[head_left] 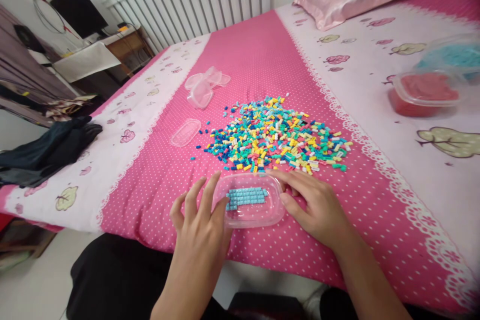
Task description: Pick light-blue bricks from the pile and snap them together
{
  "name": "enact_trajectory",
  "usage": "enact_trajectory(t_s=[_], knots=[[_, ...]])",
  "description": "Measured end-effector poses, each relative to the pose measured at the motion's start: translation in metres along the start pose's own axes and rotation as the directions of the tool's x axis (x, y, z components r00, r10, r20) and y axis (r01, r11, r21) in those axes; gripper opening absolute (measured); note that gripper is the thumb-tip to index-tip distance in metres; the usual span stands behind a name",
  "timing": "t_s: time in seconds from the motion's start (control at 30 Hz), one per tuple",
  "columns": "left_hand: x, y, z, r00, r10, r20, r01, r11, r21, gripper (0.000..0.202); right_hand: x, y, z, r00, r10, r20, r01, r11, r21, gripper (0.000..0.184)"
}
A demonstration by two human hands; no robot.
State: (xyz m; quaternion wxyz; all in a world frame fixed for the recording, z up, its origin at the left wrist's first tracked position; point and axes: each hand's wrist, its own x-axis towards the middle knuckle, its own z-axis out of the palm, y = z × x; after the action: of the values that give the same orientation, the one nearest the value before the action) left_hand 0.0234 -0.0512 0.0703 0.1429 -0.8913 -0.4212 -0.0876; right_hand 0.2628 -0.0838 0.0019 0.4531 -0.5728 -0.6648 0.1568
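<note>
The clear plastic tub sits upright on the pink bedspread near its front edge, between the two hands and just in front of the loose pile of coloured pieces. Light blue pieces lie in the tub in close, neat rows, so the handling calls for care: steady the tub from both ends, press only lightly on the thin walls, and keep it level, since a tilt or a knock could break up the rows. It would also help to keep the near fingers off the rows' uneven left end, and the far ones from sweeping into the pile. The left hand reaches in from the near side, back of the hand up, fingers spread and bent at the tub's left end; its thumb comes close to the rows, but whether it presses on them or only on the wall, I cannot tell. The right hand comes in at a slant, index finger stretched to the far right rim, thumb parted from it beside the right end, the other fingers curled behind
</note>
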Motion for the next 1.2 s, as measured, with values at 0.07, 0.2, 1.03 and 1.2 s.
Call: enact_trajectory(t_s=[0.07,0.2,1.03,1.2], knots=[[0.0005,0.0007,-0.0006,1.0,-0.013,-0.001,0.013,1.0,0.009,0.024,0.0001,0.0005,0.0002,1.0,0.001,0.0,-0.001,1.0,0.001,0.038],[0.0009,-0.0008,0.0001,1.0,-0.008,0.019,0.007,1.0,0.018,0.023,-0.0003,0.0016,0.0012,1.0,-0.005,0.003,0.005,1.0,-0.023,0.039],[0.0011,-0.0032,0.0006,1.0,0.02,0.009,-0.02,1.0,-0.002,0.017,-0.0014,0.0018,0.001,1.0,0.011,0.02,-0.011,1.0,0.012,0.037],[0.0032,-0.0009,0.0005,1.0,-0.021,-0.009,0.02,0.999,-0.04,0.016,-0.0008,0.002,0.0011,1.0,0.007,0.015,-0.007,1.0,0.011,0.037]])
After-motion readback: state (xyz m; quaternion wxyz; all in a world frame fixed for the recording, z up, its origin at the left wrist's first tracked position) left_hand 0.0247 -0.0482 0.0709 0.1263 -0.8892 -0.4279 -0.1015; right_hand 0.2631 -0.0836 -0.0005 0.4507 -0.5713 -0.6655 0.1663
